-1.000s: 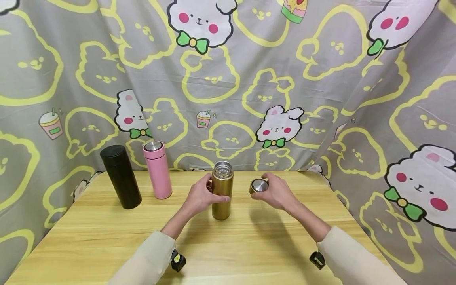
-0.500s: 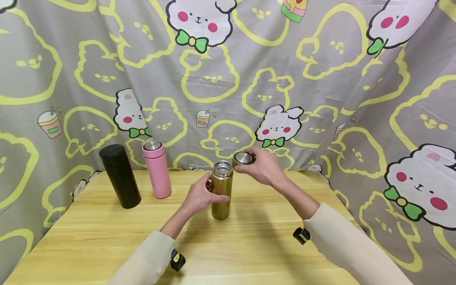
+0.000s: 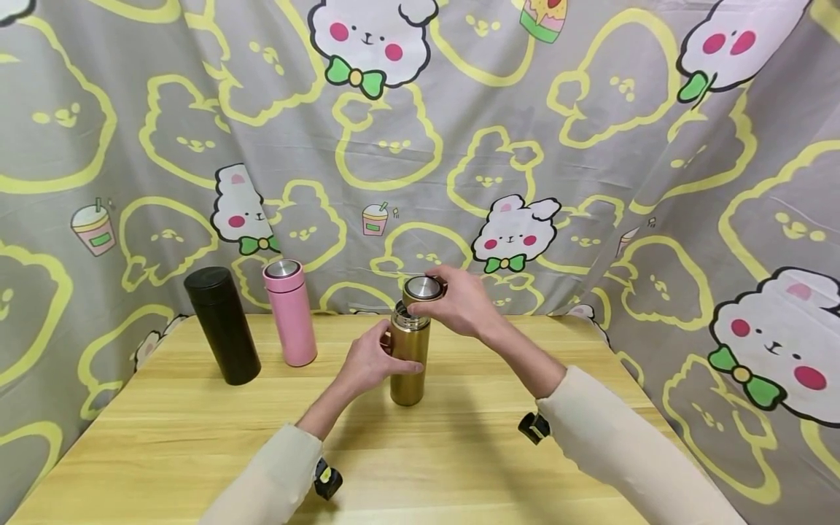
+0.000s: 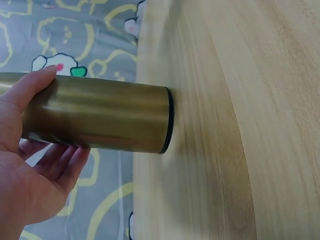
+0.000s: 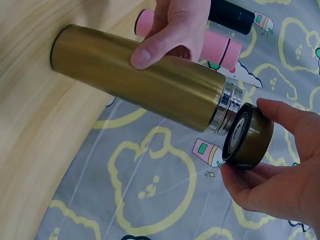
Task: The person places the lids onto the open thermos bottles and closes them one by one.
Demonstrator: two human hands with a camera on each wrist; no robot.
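A gold thermos bottle (image 3: 408, 364) stands upright on the wooden table, its silver threaded neck (image 5: 226, 108) bare. My left hand (image 3: 371, 359) grips its body from the left, thumb across the front and fingers behind, as the left wrist view also shows. Between the thumb and fingers of my right hand (image 3: 461, 300) is the gold lid (image 3: 423, 289) with a brushed steel top. That lid is tilted right at the mouth, overlapping the neck in the head view; its dark underside faces the neck in the right wrist view.
Left of the gold bottle stand a pink thermos (image 3: 293, 321) and a black thermos (image 3: 224, 328), both capped. A patterned grey curtain (image 3: 407, 182) hangs along the table's (image 3: 420, 467) back and sides. Each wrist wears a small black camera.
My right hand has lifted the lid from beside the bottle and carried it up and leftward to the bottle's mouth. My left hand keeps its grip on the bottle in place.
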